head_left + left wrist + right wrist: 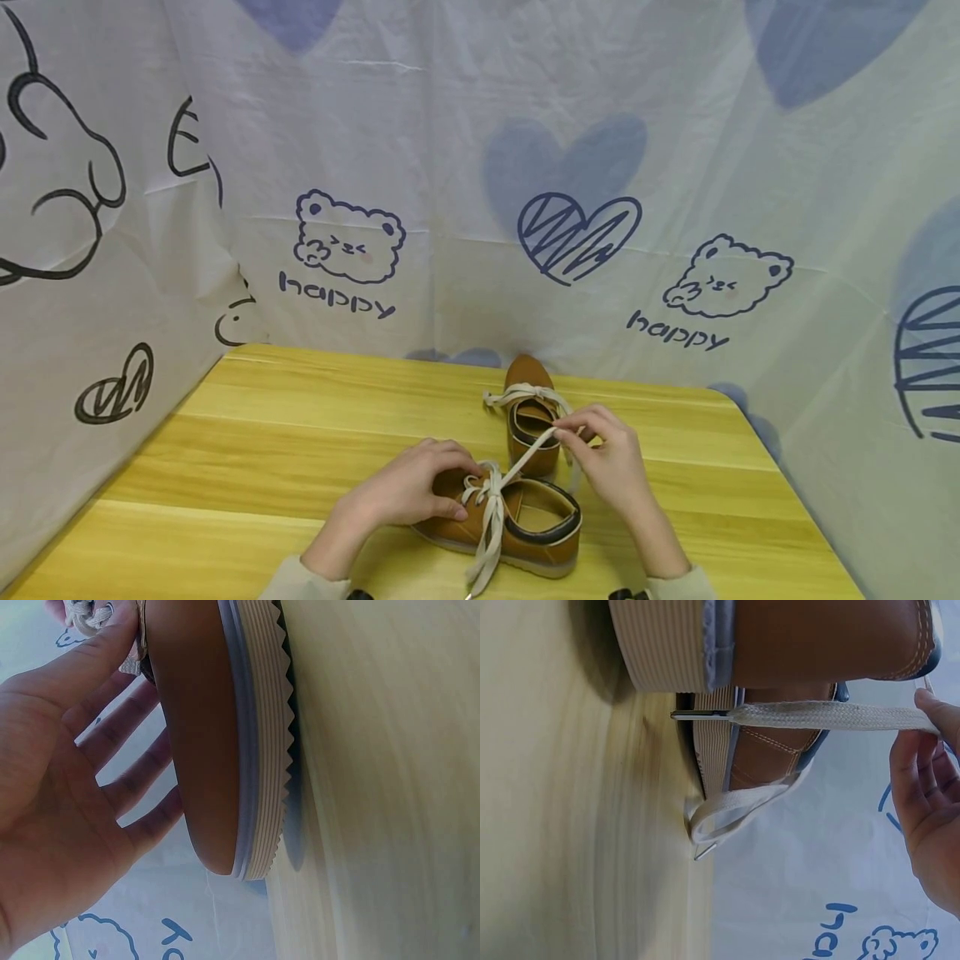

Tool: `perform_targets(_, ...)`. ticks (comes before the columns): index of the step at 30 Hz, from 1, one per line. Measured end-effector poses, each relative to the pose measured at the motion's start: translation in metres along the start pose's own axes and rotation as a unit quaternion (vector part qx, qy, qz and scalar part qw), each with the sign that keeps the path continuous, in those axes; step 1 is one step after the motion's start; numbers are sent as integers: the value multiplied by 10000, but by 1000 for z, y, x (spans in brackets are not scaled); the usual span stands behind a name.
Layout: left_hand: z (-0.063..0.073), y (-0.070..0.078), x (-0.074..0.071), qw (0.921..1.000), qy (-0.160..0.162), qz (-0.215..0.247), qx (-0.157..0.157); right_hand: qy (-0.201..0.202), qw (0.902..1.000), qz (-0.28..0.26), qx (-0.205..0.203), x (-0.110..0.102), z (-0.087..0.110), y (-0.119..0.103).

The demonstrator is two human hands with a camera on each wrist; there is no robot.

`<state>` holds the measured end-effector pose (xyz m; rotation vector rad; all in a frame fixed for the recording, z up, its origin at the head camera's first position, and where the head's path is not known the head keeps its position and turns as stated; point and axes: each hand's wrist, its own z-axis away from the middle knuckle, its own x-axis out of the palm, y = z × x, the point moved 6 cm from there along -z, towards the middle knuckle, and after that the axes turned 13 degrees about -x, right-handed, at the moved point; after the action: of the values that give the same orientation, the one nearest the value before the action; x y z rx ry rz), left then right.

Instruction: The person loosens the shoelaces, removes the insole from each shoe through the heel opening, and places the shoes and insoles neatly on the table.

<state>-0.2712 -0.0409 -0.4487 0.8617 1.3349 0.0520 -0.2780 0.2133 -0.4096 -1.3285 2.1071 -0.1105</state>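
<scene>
A brown lace-up shoe (543, 550) lies sideways at the front of the table, its toe to the left. My left hand (412, 487) holds it near the toe, thumb on the near side and fingers across the far side. In the left wrist view the brown leather (202, 750) meets those fingertips. My right hand (607, 454) pinches one cream shoelace (532, 454) and draws it up to the right of the knotted laces. From that pinch, a metal-tipped end (832, 716) hangs in the right wrist view. Other lace loops drape over the shoe's near side.
Behind stands a second brown shoe (528, 375), toe toward the back, with its laces tied in a bow. The yellow wood-grain table (300, 417) meets a white printed cloth (450, 167) at the back and left.
</scene>
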Motion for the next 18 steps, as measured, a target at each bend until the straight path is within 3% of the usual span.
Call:
perform_targets(7,-1,-1,1,10000,1,-27,-20,226,9995,18,-215,-5,-2,-1)
perform_targets(18,-1,-1,1,10000,-4,-28,-16,283,9994,206,12,-11,-1,5)
